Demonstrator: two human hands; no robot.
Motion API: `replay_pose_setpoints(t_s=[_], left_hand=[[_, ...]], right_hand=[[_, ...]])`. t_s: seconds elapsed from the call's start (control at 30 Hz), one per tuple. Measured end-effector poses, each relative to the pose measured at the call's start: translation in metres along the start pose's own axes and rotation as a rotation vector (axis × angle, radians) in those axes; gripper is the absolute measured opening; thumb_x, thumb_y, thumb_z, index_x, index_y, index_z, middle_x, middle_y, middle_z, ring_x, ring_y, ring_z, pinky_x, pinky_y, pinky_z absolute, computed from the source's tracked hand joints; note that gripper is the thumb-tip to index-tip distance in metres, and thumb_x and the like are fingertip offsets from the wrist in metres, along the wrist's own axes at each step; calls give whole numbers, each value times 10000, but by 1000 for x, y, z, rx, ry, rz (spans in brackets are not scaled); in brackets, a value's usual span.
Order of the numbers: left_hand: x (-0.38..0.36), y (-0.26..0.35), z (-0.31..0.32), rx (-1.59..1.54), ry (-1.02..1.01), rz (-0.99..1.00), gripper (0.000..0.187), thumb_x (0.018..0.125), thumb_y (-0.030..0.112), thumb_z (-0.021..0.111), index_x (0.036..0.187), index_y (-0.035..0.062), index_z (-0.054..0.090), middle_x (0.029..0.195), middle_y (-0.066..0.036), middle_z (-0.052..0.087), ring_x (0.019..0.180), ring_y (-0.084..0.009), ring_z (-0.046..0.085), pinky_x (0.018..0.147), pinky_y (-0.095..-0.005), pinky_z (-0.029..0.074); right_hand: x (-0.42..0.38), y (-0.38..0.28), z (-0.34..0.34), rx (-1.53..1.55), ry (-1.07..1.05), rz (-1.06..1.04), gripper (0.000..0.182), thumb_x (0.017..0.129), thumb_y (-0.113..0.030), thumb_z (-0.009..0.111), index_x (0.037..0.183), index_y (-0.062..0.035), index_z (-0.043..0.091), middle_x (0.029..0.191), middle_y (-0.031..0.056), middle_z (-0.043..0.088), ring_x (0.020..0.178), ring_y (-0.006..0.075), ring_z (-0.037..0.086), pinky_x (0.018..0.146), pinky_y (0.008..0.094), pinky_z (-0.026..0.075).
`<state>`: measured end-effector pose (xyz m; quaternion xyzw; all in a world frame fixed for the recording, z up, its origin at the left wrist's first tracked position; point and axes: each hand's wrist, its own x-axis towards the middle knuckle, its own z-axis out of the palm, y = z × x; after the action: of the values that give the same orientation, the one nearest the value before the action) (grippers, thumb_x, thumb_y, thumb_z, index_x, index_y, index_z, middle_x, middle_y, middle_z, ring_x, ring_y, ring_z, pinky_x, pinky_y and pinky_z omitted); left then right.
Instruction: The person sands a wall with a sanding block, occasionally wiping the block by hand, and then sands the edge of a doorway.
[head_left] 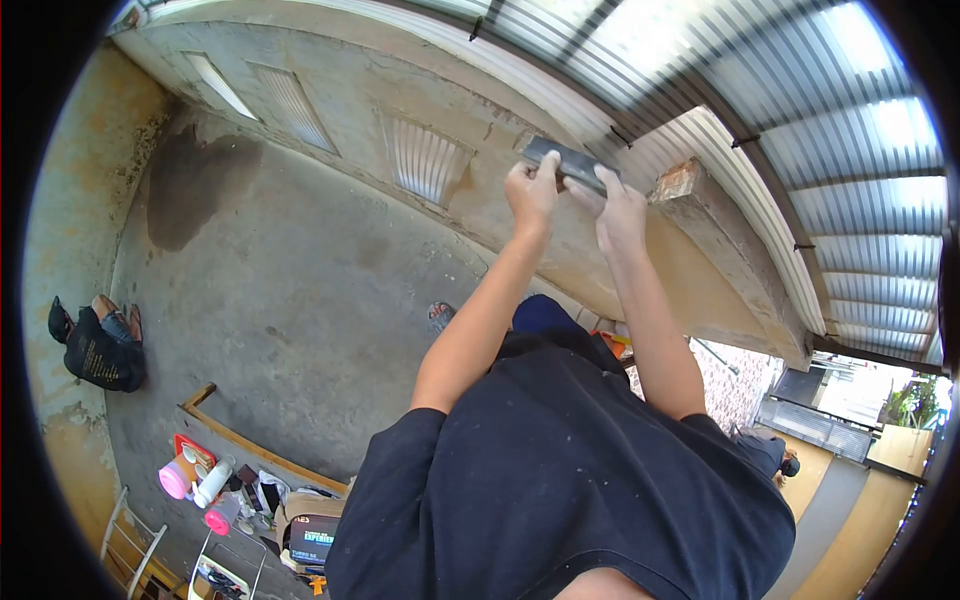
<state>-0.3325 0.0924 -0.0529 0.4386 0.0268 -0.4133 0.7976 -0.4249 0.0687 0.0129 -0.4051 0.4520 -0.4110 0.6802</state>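
Observation:
Both of my arms reach up toward the wall, with a dark, flat rectangular block between my hands. My left hand is closed around the block's left part, thumb pressed on its face. At the right end, my right hand grips it, slightly smeared by motion. Pale dust coats the fingers of both hands. In this view the block overlaps the upper wall near a ledge.
A person crouches by the left wall; another person is at the far right. Pink-lidded containers, a box and a wooden bar are lower left. A rough masonry beam juts out beneath corrugated roofing.

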Motion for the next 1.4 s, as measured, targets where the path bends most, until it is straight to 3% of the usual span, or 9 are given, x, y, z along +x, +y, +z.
replay_pose_setpoints(t_s=[0.13,0.2,0.33,0.4,0.63,0.87,1.07,1.2,1.4], left_hand=[[54,21,-32,273,120,123,233,911,191,720,780,17,636,734,-28,632,600,-102,564,537,-264,438],[65,40,-35,91,170,84,239,912,194,718,775,17,633,740,-20,633,596,-103,565,534,-267,425],[28,34,-20,242,117,88,230,909,170,722,767,16,628,741,-24,636,592,-109,572,528,-264,444],[7,30,-5,-29,-11,8,205,905,139,725,775,23,618,745,-33,630,600,-114,587,519,-264,478],[83,60,-46,-53,61,-8,147,896,110,726,838,14,631,794,-65,665,649,-130,638,533,-274,515],[19,40,-15,-2,-53,-8,169,892,115,744,832,14,622,784,-48,636,624,-127,600,609,-309,580],[70,60,-40,124,67,103,190,900,130,724,784,36,606,752,-29,610,622,-104,575,546,-268,490],[66,14,-37,184,113,284,237,889,192,735,791,-9,655,736,-62,657,585,-110,573,531,-295,503],[21,-24,-19,145,-59,71,188,931,185,714,880,10,667,790,-28,650,587,-106,558,556,-279,481]], right_hand=[[23,30,56,3,-48,-36,247,978,-61,590,1045,176,612,1069,242,688,831,334,745,729,353,674],[27,37,77,-63,-62,31,249,985,-77,596,1074,155,595,1095,216,681,880,295,732,800,337,667],[18,24,37,-7,-40,-9,254,985,-64,588,1078,172,588,1100,234,678,897,309,732,792,345,667],[5,6,18,26,-51,-17,265,972,-55,584,1048,198,599,1037,268,687,839,335,744,731,364,675],[33,36,92,-1,-96,-26,242,968,-32,577,1022,203,602,1034,279,686,835,328,745,743,357,674],[9,7,28,73,-71,43,258,968,-26,578,1067,211,579,1059,274,687,859,337,745,754,350,672],[31,39,86,67,-108,-29,272,986,-55,583,1050,210,582,1056,281,682,852,321,743,744,333,669],[24,38,48,33,-117,18,282,988,-62,593,1114,190,578,1128,243,670,959,329,726,842,365,650],[4,16,-7,-9,-55,53,263,1003,-66,564,1136,157,604,1119,238,684,944,298,735,799,340,660]])
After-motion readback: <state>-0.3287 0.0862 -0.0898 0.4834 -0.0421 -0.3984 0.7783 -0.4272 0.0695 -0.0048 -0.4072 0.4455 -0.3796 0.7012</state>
